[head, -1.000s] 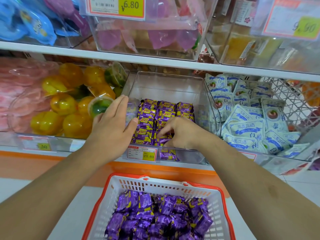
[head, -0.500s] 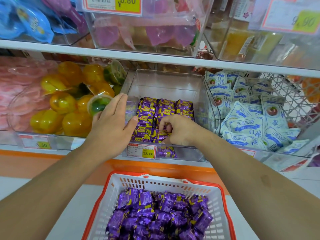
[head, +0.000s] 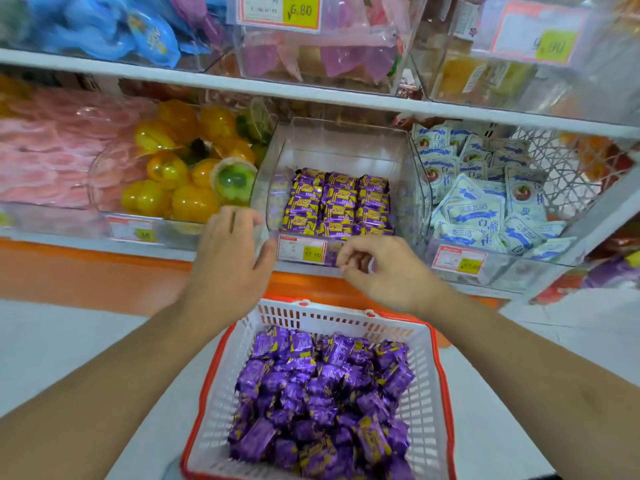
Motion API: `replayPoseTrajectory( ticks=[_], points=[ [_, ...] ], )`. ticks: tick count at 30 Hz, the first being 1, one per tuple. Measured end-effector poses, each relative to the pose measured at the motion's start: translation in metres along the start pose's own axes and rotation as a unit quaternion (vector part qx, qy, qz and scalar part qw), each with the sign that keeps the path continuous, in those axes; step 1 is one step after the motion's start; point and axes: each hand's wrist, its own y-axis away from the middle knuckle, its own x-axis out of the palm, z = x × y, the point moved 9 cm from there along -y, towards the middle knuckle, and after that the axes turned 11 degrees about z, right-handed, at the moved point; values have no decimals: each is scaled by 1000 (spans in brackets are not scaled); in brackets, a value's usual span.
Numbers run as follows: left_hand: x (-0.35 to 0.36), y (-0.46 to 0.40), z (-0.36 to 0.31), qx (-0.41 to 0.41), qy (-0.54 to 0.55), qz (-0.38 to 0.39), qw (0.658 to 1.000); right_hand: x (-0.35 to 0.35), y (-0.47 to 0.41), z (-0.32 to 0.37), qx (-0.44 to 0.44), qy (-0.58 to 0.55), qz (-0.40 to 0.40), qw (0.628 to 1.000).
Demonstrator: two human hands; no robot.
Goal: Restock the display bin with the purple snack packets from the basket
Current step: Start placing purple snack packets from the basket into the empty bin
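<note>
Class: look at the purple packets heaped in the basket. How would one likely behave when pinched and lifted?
The purple packets look small, so probably light. Their glossy, crinkled wrap suggests they may slip and crumple. In the basket they lie loosely heaped, so neighbours would likely shift.

The basket [head: 429,375] is cut off by the near edge, the left hand [head: 228,261] is motion-blurred at its fingertips, the right hand [head: 377,268] hides part of the display bin [head: 346,140] front, and the price tag [head: 302,249] print is too small to read.
</note>
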Motion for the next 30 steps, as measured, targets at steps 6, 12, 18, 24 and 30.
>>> replayPoseTrajectory(
  ticks=[6,12,18,24,30],
  points=[
    [102,65,43,-31,-48,171,984,91,15,-40,70,47,127,988],
    [195,118,122,-197,-28,328,923,174,10,-102,158,55,231,958],
    [227,138,130,-217,-87,365,901,250,-22,-141,184,-18,237,954],
    [223,135,127,-222,-96,370,897,283,-33,-158,207,27,230,950],
    [221,134,122,-226,-86,395,887,239,-13,-156,222,-11,224,949]
  ],
)
